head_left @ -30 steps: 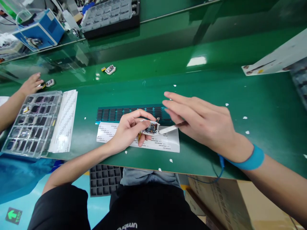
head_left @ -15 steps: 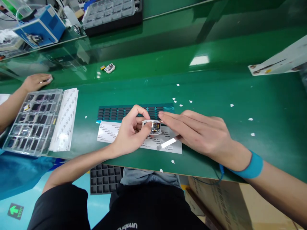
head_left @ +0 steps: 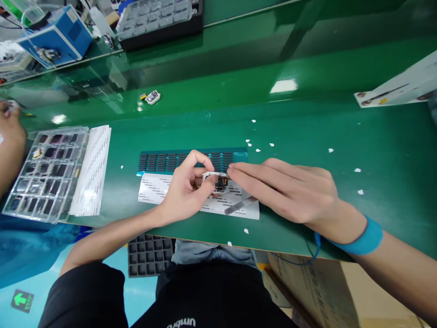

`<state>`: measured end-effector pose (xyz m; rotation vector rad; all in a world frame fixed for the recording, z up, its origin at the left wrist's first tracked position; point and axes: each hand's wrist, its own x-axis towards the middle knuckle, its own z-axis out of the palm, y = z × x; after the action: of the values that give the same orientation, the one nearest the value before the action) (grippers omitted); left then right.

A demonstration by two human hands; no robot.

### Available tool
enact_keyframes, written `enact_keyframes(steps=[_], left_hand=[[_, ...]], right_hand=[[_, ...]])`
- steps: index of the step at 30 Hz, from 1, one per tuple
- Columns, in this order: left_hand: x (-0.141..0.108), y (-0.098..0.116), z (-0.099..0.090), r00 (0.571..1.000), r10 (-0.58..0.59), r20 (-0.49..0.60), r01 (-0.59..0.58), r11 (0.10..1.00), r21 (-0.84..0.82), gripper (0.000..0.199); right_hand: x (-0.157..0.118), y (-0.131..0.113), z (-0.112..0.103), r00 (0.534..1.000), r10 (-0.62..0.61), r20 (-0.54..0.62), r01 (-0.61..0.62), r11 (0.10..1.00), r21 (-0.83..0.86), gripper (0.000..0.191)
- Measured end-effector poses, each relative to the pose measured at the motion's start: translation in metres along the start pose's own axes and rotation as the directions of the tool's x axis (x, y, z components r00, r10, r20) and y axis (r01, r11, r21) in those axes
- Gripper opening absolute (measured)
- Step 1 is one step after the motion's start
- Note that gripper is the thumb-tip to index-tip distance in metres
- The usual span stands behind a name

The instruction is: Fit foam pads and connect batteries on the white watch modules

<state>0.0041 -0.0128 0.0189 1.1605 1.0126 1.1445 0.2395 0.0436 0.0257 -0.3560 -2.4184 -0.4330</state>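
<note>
left hand: thumb and fingers pinched on white-rimmed device, between fingertips | right hand: fingers extended together, tips at device's right edge, flat metal tool gripped beneath, blade over printed sheet

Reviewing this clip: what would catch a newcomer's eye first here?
Probably the two hands meeting mid-bench: the left hand grips a small white-cased circuit unit, while the right hand, above a bright blue wristband, holds a flat metal tool. Next, the clear compartment tray at the left edge of the green bench, and the blue box at the upper left.
</note>
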Motion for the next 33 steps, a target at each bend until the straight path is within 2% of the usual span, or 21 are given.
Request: enact_keyframes(steps=[3,7,11,15,18,23,26,29,33], left_hand=[[-0.001,0.0,0.0,1.0,0.015,-0.002,-0.015,1.0,0.017,0.037],[-0.002,-0.001,0.0,1.0,0.01,-0.024,-0.009,0.999,0.054,0.04],[-0.003,-0.001,0.002,1.0,-0.013,-0.01,0.014,0.997,0.08,0.043],[-0.004,-0.002,0.002,0.998,0.062,0.007,-0.063,0.981,0.185,0.033],[-0.006,-0.003,0.001,0.991,0.135,0.001,-0.13,0.95,0.285,0.024],[-0.009,-0.003,0.003,0.983,0.182,-0.005,-0.163,0.897,0.411,0.018],[-0.01,-0.004,0.004,0.981,0.195,-0.021,-0.166,0.882,0.441,0.019],[-0.01,-0.006,0.002,0.978,0.207,-0.029,-0.176,0.891,0.419,0.017],[-0.008,-0.007,-0.002,0.957,0.289,-0.033,-0.249,0.872,0.421,0.016]], right_hand=[[0.002,0.002,-0.005,0.998,-0.015,0.068,0.014,1.0,0.006,0.033],[0.004,0.001,-0.004,0.999,-0.022,0.047,0.021,1.0,0.02,0.025],[0.0,-0.003,0.002,0.998,-0.015,0.061,0.015,1.0,-0.005,0.035],[-0.002,-0.005,0.004,0.994,-0.012,0.105,0.012,1.0,-0.001,0.042],[0.0,-0.005,0.002,0.996,0.001,0.085,-0.001,1.0,0.004,0.04],[0.004,-0.009,-0.001,0.996,-0.028,0.084,0.032,0.999,-0.041,0.03],[0.003,-0.011,0.0,0.993,-0.012,0.121,0.019,0.998,-0.057,0.035],[0.002,-0.012,0.004,0.989,0.073,0.132,-0.085,0.993,0.086,0.045],[0.005,-0.012,0.008,0.96,0.273,0.07,-0.279,0.886,0.369,0.03]])
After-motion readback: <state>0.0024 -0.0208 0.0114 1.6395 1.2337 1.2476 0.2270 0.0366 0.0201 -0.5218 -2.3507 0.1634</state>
